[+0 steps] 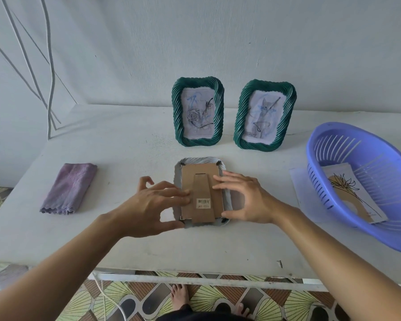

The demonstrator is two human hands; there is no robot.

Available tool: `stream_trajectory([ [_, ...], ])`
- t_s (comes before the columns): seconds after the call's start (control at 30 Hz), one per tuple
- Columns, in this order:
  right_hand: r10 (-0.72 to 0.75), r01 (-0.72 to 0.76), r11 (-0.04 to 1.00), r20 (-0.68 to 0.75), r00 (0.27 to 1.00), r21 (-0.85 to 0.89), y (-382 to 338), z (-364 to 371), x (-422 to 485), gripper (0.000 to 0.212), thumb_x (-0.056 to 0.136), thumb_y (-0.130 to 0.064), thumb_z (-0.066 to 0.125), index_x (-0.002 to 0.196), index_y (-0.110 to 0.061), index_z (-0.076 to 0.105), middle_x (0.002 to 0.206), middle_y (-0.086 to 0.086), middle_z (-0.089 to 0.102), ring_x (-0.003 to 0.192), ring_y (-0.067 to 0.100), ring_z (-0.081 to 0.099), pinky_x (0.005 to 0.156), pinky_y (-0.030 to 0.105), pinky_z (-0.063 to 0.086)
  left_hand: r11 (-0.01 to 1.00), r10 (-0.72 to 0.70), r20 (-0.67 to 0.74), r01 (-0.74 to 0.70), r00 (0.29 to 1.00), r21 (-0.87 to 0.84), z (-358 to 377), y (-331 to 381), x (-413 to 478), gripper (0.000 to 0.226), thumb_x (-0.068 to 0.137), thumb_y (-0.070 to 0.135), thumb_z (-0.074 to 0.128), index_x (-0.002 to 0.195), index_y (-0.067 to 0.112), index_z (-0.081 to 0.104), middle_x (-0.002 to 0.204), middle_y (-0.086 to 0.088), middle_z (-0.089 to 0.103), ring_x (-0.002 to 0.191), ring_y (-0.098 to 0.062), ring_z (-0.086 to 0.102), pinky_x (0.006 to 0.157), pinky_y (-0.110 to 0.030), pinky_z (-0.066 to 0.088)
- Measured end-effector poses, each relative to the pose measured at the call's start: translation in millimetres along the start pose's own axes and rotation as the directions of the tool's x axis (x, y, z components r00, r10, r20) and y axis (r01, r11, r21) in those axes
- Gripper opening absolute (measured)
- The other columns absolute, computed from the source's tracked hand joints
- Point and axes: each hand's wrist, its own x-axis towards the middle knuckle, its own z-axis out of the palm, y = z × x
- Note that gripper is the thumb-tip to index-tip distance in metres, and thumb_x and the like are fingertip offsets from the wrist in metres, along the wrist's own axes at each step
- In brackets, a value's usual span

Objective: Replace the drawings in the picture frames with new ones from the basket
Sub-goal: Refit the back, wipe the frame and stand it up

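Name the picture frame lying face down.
The white frame at the left hand and right hand, cardboard back up. Both green frames stand upright.

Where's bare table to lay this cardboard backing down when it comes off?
Widest bare patch: back left of the table, behind the purple cloth, left of the rose frame. Also the front strip before the face-down frame. Crowded right: blue basket, paper sheet.

A white picture frame (202, 160) lies face down on the table (125, 147) in front of me, its brown card back (203, 176) up. My left hand (153, 200) touches the back's left side and my right hand (243, 198) touches its right side, fingers flat. Behind stand two green frames (177, 117) (239, 126). On my right, a purple basket (310, 158) holds a flower drawing (347, 193). A purple cloth (70, 188) lies on my left.
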Motion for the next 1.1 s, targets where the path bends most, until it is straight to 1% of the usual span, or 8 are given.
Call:
stream_trajectory([
  [0.13, 0.0, 0.003, 0.999, 0.078, 0.997, -0.046, -3, -8, 1, 0.081, 0.065, -0.053, 0.087, 0.137, -0.038, 0.053, 0.156, -0.023, 0.031, 0.146, -0.008, 0.011, 0.122, 0.041, 0.014, 1.0, 0.028, -0.015, -0.028, 0.999, -0.011, -2, -3, 2, 0.058, 0.088, 0.073, 0.044, 0.139, 0.046, 0.051, 0.147, 0.025, 0.046, 0.134, 0.0, 0.038, 0.1, -0.042, 0.023],
  [0.27, -0.003, 0.007, 0.999, 0.072, 0.997, -0.046, -3, -8, 1, 0.084, 0.061, -0.058, 0.087, 0.136, -0.039, 0.054, 0.155, -0.023, 0.033, 0.146, -0.009, 0.012, 0.121, 0.044, 0.016, 0.997, 0.082, -0.07, -0.082, 0.994, 0.003, -4, -3, 6, 0.054, 0.084, 0.073, 0.053, 0.127, 0.042, 0.061, 0.137, 0.021, 0.057, 0.124, -0.003, 0.05, 0.097, -0.046, 0.028],
  [0.4, 0.003, 0.001, 0.999, 0.074, 0.997, -0.051, -2, -8, 2, 0.086, 0.058, -0.064, 0.085, 0.136, -0.039, 0.054, 0.155, -0.023, 0.033, 0.146, -0.008, 0.013, 0.121, 0.047, 0.018, 0.99, 0.127, -0.094, -0.121, 0.987, 0.067, -3, -1, 9, 0.053, 0.085, 0.071, 0.051, 0.122, 0.036, 0.065, 0.134, 0.016, 0.061, 0.12, -0.006, 0.055, 0.099, -0.045, 0.029],
  [0.5, 0.006, -0.003, 0.999, 0.059, 0.998, -0.048, -3, -7, 1, 0.085, 0.059, -0.061, 0.086, 0.135, -0.039, 0.055, 0.154, -0.024, 0.034, 0.145, -0.009, 0.013, 0.121, 0.045, 0.017, 0.989, 0.134, -0.186, -0.121, 0.973, 0.08, 8, 3, 8, 0.036, 0.094, 0.055, 0.053, 0.117, 0.03, 0.067, 0.128, 0.01, 0.066, 0.114, -0.011, 0.06, 0.096, -0.045, 0.031],
  [0.6, 0.002, 0.0, 0.999, 0.046, 0.999, -0.041, -5, -5, -2, 0.083, 0.063, -0.058, 0.086, 0.137, -0.039, 0.054, 0.155, -0.024, 0.032, 0.145, -0.011, 0.01, 0.121, 0.041, 0.013, 0.997, 0.074, -0.281, -0.073, 0.957, 0.013, 20, 3, 6, 0.021, 0.099, 0.036, 0.057, 0.116, 0.03, 0.068, 0.124, 0.012, 0.067, 0.11, -0.012, 0.061, 0.089, -0.047, 0.035],
  [0.73, -0.009, 0.009, 1.0, 0.029, 1.0, -0.019, -4, -1, -7, 0.08, 0.068, -0.053, 0.085, 0.139, -0.035, 0.052, 0.158, -0.022, 0.029, 0.146, -0.01, 0.007, 0.121, 0.038, 0.009, 0.994, -0.034, -0.301, 0.002, 0.953, -0.105, 28, 7, -1, 0.027, 0.101, 0.044, 0.05, 0.119, 0.034, 0.066, 0.134, 0.022, 0.059, 0.122, -0.004, 0.054, 0.091, -0.047, 0.033],
  [0.87, -0.026, 0.026, 0.999, -0.014, 1.0, -0.02, -2, 4, -8, 0.078, 0.068, -0.052, 0.084, 0.138, -0.034, 0.054, 0.157, -0.02, 0.031, 0.147, -0.008, 0.01, 0.119, 0.035, 0.01, 0.984, -0.105, -0.277, 0.06, 0.955, -0.166, 36, 14, -7, 0.047, 0.095, 0.063, 0.049, 0.13, 0.034, 0.062, 0.143, 0.024, 0.052, 0.132, -0.001, 0.045, 0.096, -0.047, 0.031],
  [1.1, -0.022, 0.021, 1.0, -0.068, 0.997, -0.024, -4, 12, -9, 0.067, 0.073, -0.05, 0.075, 0.134, -0.034, 0.054, 0.156, -0.02, 0.033, 0.147, -0.007, 0.011, 0.119, 0.036, 0.01, 0.958, -0.189, -0.3, 0.107, 0.935, -0.267, 42, 20, -8, 0.044, 0.095, 0.06, 0.05, 0.129, 0.034, 0.063, 0.143, 0.03, 0.048, 0.136, 0.005, 0.039, 0.097, -0.048, 0.03],
])
